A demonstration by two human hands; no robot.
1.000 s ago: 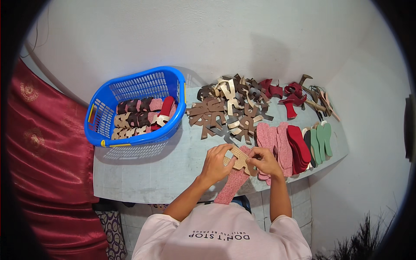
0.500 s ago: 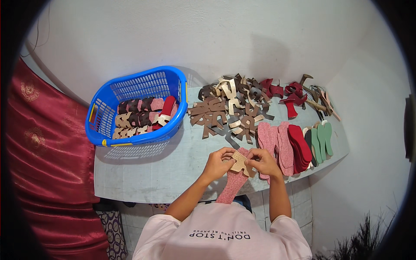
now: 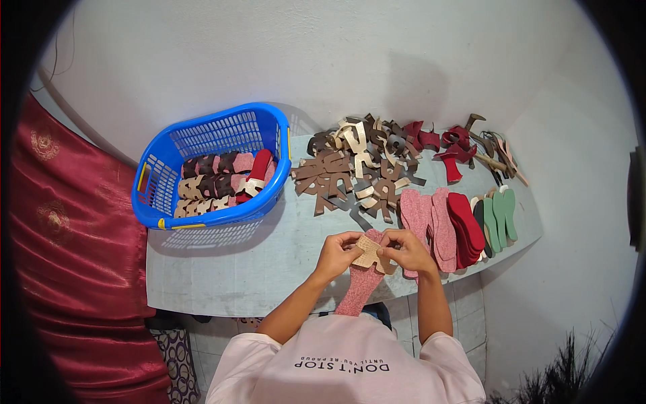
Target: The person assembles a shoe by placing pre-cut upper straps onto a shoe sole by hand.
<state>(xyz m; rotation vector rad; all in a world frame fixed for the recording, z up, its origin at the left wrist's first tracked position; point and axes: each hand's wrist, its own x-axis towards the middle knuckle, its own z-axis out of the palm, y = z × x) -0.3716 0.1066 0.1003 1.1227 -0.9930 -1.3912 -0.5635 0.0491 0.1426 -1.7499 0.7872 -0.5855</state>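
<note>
A pink speckled sandal sole (image 3: 358, 293) slants up from the near edge of the table, close against my body. Across its upper part lies a tan, woven-looking sandal strap (image 3: 369, 253) with a notched, cut-out shape. My left hand (image 3: 338, 256) grips the strap's left side, thumb on top and fingers curled toward the sole's edge. On the other side, my right hand (image 3: 409, 253) pinches the strap between thumb and fingers. Whether the strap is fixed to the sole cannot be told, and the fingers' undersides are hidden.
A blue plastic basket (image 3: 279, 182) holding strapped soles stands at left. Loose brown and tan straps (image 3: 330, 168) are heaped beyond my hands. Pink soles (image 3: 442, 229), red soles (image 3: 464, 229) and green soles (image 3: 503, 214) line the right. A hammer (image 3: 474, 121) lies behind them.
Both hands have shifted very slightly, and the strap sits a little flatter and more to the left between them. Everything else on the table stays the same.
</note>
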